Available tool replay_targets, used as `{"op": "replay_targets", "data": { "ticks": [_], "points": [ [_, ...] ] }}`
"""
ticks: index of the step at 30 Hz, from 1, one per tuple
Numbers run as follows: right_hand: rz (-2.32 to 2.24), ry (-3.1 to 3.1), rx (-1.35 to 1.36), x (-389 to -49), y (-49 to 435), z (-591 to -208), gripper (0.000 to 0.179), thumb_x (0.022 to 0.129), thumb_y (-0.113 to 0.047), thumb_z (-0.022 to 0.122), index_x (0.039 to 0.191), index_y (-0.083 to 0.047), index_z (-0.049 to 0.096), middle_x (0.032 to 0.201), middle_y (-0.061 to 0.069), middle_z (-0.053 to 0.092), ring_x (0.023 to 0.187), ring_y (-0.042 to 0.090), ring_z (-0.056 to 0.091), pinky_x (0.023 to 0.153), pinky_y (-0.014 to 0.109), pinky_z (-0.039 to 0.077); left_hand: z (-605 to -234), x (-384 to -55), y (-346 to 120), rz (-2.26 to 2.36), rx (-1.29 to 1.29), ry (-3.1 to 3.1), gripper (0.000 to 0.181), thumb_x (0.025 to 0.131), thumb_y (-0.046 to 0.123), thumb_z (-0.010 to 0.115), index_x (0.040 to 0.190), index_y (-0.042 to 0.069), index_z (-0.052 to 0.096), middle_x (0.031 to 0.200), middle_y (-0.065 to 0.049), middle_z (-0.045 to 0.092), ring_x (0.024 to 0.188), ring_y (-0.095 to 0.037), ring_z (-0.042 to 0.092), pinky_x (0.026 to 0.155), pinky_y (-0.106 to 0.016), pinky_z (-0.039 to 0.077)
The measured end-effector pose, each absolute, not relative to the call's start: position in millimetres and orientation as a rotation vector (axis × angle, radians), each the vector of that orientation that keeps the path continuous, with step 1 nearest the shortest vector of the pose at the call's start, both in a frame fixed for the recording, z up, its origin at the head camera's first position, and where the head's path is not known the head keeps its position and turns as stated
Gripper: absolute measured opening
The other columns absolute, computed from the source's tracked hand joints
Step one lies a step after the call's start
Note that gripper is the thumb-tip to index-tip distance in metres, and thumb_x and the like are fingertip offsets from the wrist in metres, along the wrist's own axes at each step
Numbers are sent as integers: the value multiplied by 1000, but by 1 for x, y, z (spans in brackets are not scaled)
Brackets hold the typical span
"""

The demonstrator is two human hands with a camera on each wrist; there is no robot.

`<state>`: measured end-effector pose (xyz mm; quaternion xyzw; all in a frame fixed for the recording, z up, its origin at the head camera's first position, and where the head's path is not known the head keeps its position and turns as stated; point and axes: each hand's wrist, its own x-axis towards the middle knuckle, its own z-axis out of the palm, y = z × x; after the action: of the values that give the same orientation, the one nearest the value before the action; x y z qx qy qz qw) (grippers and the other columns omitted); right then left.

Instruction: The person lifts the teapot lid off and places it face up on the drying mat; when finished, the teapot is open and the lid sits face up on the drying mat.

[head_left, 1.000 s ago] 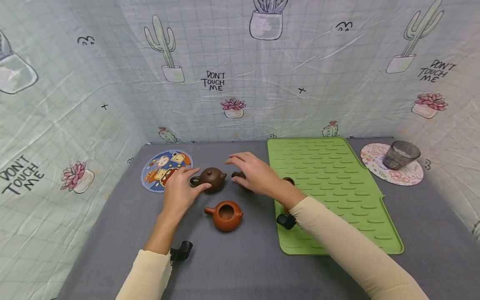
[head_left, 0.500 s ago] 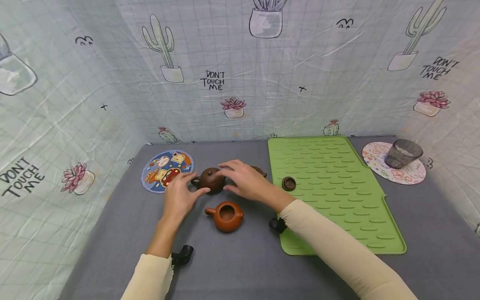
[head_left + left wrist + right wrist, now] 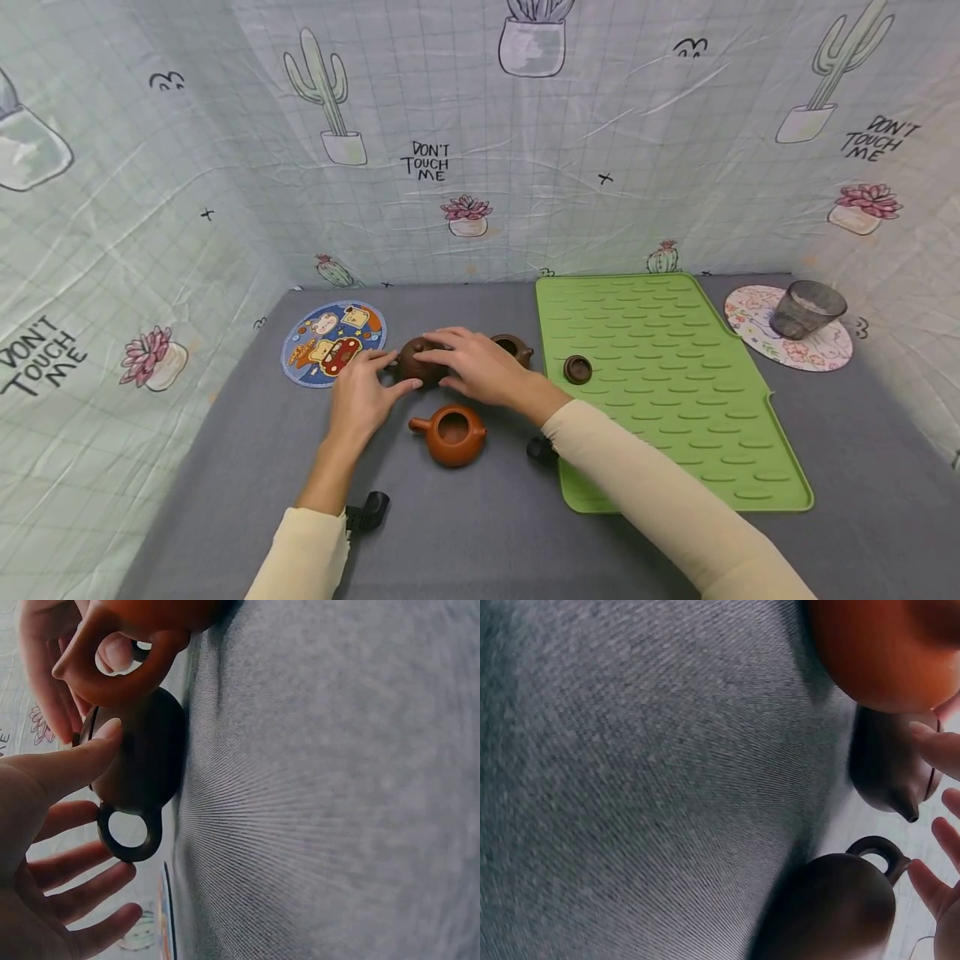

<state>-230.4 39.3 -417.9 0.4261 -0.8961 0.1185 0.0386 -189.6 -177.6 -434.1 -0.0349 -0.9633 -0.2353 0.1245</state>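
A dark brown lidded teapot stands on the grey cloth, its handle to the left and its spout to the right. My left hand holds it at the handle side, thumb on the near wall and the other fingers spread behind. From the right, my right hand reaches over it, fingers across the lid by the knob, thumb at the near side. Nearer to me stands an orange clay teapot, its top uncovered. Partly behind my right hand is a second brown teapot without a lid.
A green ridged mat lies on the right, with a small brown lid near its left edge. Farther right, a smoky glass stands on a floral coaster. A blue cartoon coaster lies at the back left.
My right hand has moved left from the second brown teapot to the lidded one, uncovering the second teapot and the small lid on the mat. My left hand has stayed nearly in place.
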Motion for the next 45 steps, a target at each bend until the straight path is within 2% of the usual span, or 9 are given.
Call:
{"op": "replay_targets", "data": {
  "ticks": [6, 11, 18, 31, 45],
  "points": [
    [376, -2697, 1352, -233, 38, -421, 54, 97, -25, 72, 148, -24, 56, 159, 4, 49, 147, 26, 47, 114, 45, 48, -434, -191, -177, -712, -75, -2823, 62, 78, 36, 89, 127, 3, 72, 131, -23, 68, 122, -44, 63, 103, -57, 50],
    [383, -2665, 1355, -235, 36, -422, 52, 97, -24, 71, 147, -22, 57, 157, 5, 51, 145, 25, 50, 116, 43, 47, -434, -193, -177, -709, -73, -2817, 59, 78, 35, 89, 126, 5, 73, 128, -22, 69, 117, -43, 66, 99, -56, 52],
    [411, -2675, 1310, -235, 31, -428, 53, 96, -28, 72, 147, -22, 58, 157, 4, 52, 142, 22, 53, 115, 39, 48, -434, -193, -177, -709, -82, -2829, 58, 78, 35, 89, 127, 7, 73, 128, -23, 70, 115, -42, 67, 96, -56, 53],
    [388, -2647, 1279, -234, 28, -428, 47, 95, -25, 72, 141, -23, 64, 151, 3, 58, 126, 20, 67, 99, 33, 58, -428, -196, -180, -706, -97, -2882, 56, 78, 38, 89, 123, 9, 75, 128, -22, 71, 117, -41, 66, 97, -57, 53],
    [339, -2672, 1289, -234, 28, -423, 48, 96, -26, 71, 143, -24, 62, 152, 3, 58, 110, 21, 74, 90, 31, 61, -422, -197, -179, -682, -62, -2942, 57, 79, 42, 88, 126, 12, 74, 131, -17, 71, 121, -38, 66, 97, -56, 53]
  ]
}}
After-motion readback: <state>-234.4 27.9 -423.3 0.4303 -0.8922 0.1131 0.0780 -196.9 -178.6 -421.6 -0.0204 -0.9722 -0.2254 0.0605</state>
